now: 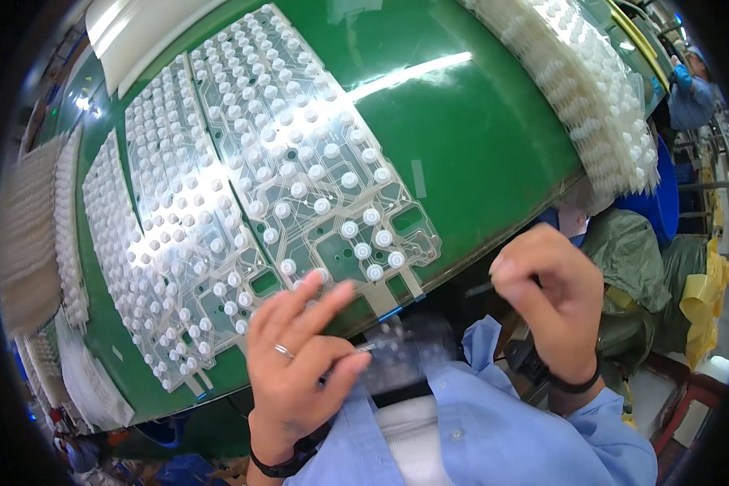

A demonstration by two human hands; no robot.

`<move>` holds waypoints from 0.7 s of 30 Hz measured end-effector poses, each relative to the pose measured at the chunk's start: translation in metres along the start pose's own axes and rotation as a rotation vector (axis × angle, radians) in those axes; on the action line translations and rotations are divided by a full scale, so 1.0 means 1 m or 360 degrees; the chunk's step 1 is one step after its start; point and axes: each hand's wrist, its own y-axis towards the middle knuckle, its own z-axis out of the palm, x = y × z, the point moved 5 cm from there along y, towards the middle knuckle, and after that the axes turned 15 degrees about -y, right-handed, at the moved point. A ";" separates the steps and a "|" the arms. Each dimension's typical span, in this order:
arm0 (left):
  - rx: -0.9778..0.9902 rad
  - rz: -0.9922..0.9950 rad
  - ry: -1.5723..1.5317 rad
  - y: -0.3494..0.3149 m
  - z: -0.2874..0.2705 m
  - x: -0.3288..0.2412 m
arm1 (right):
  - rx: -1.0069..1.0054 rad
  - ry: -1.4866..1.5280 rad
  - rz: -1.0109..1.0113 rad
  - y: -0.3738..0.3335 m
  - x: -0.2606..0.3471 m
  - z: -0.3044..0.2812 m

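Head view: three sheets with white domes (349,229) lie side by side on the green desk (478,121). The right sheet (300,154) is nearest to the hands; its tails (389,313), blue at the tip, reach the near edge of the desk.

Left hand (300,368): held before the near edge of the right sheet, middle fingers spread, thumb and forefinger brought close together. Whether anything is held between these two cannot be told, nor whether the raised fingers touch the sheet.

Right hand (555,296): to the right of the sheet, near the desk edge, fingers curled. Thumb and forefinger appear to pinch a thin dark piece (479,289); blur hides its exact form.

Handling notes, by judgement:
1. Pinch the dark piece with the fingertips only, lightly, so that its free end remains visible.
2. Support the right sheet at its plain margin; avoid pressing on the domes, which are likely to deform.
3. Do not bend or drag the tails; they are narrow and probably crease easily.
4. Hold both wrists above the desk edge so that the wristbands (573,385) do not catch a sheet.
5. Work with slow, small finger movements; the sheets look light and liable to slide.
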 end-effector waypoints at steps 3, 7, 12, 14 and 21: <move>0.0188 0.0013 -0.0068 -0.003 0.008 0.000 | 0.0079 0.0123 0.0258 0.021 -0.013 0.009; 0.0270 0.0023 -0.0101 -0.003 0.006 0.000 | 0.0188 -0.0046 0.0210 0.043 -0.013 0.020; 0.0299 0.0028 -0.0088 -0.005 0.006 0.004 | 0.0258 -0.0371 0.0183 0.059 -0.008 0.033; 0.0312 0.0026 -0.0090 -0.005 0.005 0.005 | 0.0267 -0.0405 0.0213 0.059 -0.010 0.036; 0.0337 0.0028 -0.0101 -0.006 0.004 0.006 | 0.0224 -0.0552 0.0224 0.060 -0.008 0.036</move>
